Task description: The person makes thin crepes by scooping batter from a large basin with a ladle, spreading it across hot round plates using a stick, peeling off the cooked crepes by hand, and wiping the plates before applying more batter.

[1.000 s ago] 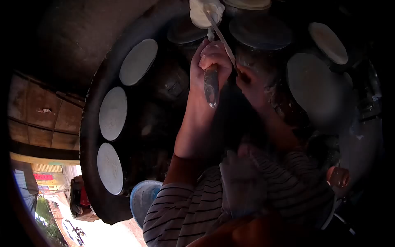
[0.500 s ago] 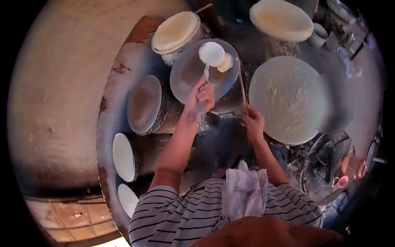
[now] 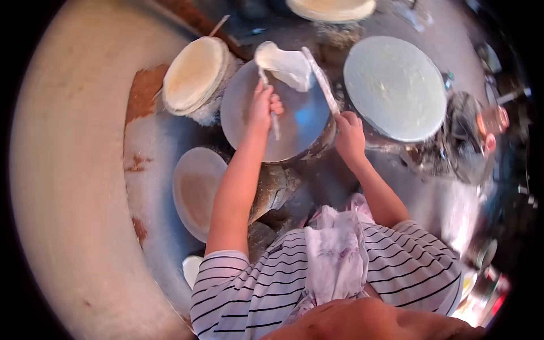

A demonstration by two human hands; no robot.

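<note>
My left hand (image 3: 264, 107) is closed around the handle of a ladle (image 3: 275, 129), whose batter-covered head is tilted over the far part of a round flat griddle (image 3: 272, 146). White batter (image 3: 292, 67) lies at the griddle's far side, to the right of the ladle head. A long, flat, batter-smeared stick (image 3: 321, 78) is gripped at its near end by my right hand (image 3: 349, 135). It slants up and left along the griddle's right edge. Whether its tip touches the batter, I cannot tell.
Flat round breads (image 3: 195, 72) are stacked at the left, with another stack (image 3: 333, 9) at the top. A batter-coated round surface (image 3: 395, 88) stands right of the griddle, and a smaller brown-centred griddle (image 3: 199, 192) at lower left. An orange container (image 3: 494, 120) sits far right.
The ladle has tipped and moved slightly away, and the batter now stretches farther right. Both hands keep their grips. The camera view has shifted and turned.
</note>
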